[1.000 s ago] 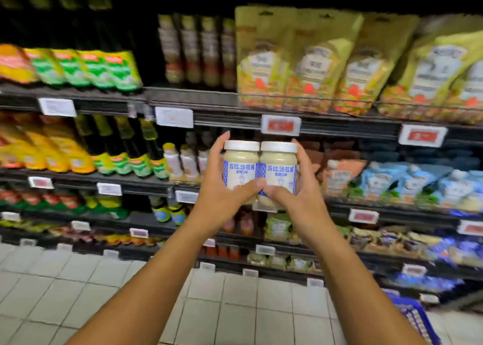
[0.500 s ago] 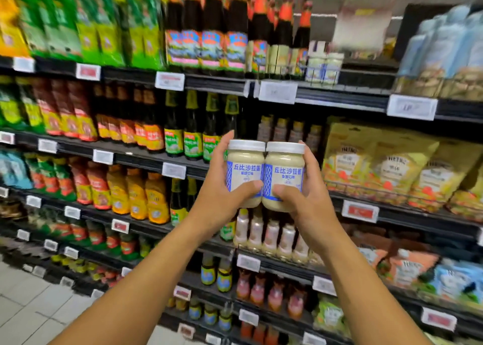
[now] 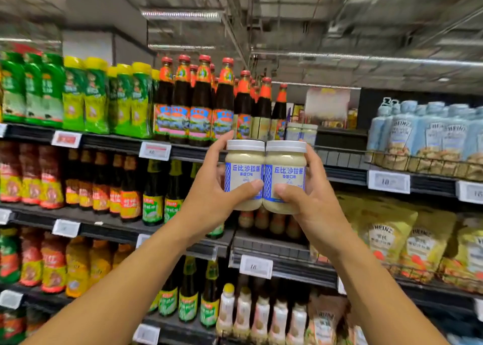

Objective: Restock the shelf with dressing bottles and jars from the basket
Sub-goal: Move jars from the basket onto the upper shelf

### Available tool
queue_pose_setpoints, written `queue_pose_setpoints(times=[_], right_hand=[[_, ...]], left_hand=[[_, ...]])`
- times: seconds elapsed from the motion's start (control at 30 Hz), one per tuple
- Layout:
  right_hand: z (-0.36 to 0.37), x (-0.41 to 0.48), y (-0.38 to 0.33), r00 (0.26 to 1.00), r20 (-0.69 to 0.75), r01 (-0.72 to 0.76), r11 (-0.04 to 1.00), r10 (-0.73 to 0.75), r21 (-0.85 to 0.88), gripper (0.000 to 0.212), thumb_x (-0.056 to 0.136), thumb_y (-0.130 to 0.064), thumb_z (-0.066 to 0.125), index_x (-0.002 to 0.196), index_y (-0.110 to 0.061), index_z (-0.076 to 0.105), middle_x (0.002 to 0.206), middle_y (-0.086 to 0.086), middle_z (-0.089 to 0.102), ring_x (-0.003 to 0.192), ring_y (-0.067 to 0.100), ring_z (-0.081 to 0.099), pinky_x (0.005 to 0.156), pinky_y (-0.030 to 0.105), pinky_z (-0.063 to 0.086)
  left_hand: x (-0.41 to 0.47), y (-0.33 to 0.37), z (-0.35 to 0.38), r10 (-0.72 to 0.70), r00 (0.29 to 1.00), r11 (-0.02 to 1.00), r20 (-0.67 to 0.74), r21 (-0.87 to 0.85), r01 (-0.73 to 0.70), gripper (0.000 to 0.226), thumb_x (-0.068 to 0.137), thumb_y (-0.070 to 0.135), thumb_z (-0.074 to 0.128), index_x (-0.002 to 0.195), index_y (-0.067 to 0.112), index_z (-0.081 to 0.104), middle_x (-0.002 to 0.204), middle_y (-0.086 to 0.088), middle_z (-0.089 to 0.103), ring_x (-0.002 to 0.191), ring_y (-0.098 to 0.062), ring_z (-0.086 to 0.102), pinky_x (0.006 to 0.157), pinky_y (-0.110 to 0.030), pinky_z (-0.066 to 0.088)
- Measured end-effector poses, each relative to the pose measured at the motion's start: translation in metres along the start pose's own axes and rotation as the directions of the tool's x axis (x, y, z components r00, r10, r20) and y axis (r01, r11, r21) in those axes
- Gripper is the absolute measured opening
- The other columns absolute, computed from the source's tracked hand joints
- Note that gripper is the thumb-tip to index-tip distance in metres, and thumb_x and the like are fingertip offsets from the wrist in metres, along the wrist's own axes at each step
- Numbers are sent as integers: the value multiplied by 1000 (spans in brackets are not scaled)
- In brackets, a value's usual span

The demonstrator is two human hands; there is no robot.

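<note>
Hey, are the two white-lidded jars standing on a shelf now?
No, the left hand grips the left jar and the right hand the right jar, held up in front of the shelves.

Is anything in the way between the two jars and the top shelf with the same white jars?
Nothing visible does. The left hand and right hand hold the left jar and the right jar in open air before the top shelf. Matching jars stand there beside sauce bottles, with a dark gap on their right.

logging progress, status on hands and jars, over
Both full: left hand grips left jar, right hand grips right jar. Jars upright, side by side, touching. Matching shelf jars beyond, nothing seen between.
</note>
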State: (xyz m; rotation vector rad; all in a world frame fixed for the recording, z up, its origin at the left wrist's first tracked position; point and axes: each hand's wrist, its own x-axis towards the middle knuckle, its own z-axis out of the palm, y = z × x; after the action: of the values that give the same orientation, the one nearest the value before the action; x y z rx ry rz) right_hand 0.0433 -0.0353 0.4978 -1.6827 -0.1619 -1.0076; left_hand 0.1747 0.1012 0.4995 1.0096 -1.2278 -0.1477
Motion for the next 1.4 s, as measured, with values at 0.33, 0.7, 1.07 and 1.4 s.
queue_pose_setpoints(times=[0.33,0.7,1.07,1.4], right_hand=[[-51,114,-26,986,59,164,982,-159,-89,76,85,-6,65,151,-19,29,135,13,61,121,29,63,95,41,55],[-103,208,-16,999,-34,23,955,-34,-297,70,84,-6,75,144,-18,40,117,13,72,106,23,71,89,40,59],[-126,235,33,944,-105,-311,741,312,-596,72,55,8,91,116,-15,60,85,4,76,73,16,74,58,27,57],[-129,240,39,912,-147,-353,554,382,-754,76,58,-8,95,120,-22,54,105,8,71,91,23,73,73,42,64]], left_hand=[[128,0,16,115,993,993,-2,11,-114,95,75,8,84,149,30,28,112,-11,74,98,-27,73,82,-42,60],[252,-36,8,18,997,995,69,96,-25,61,67,5,87,121,10,59,105,-6,76,92,-15,74,72,-25,58],[293,-106,-7,-192,886,898,422,440,-15,35,60,8,93,88,11,73,76,2,75,67,-9,67,61,-24,51],[292,-134,-2,-161,936,870,313,492,-15,59,54,20,98,96,27,58,80,23,72,73,11,65,56,-3,44]])
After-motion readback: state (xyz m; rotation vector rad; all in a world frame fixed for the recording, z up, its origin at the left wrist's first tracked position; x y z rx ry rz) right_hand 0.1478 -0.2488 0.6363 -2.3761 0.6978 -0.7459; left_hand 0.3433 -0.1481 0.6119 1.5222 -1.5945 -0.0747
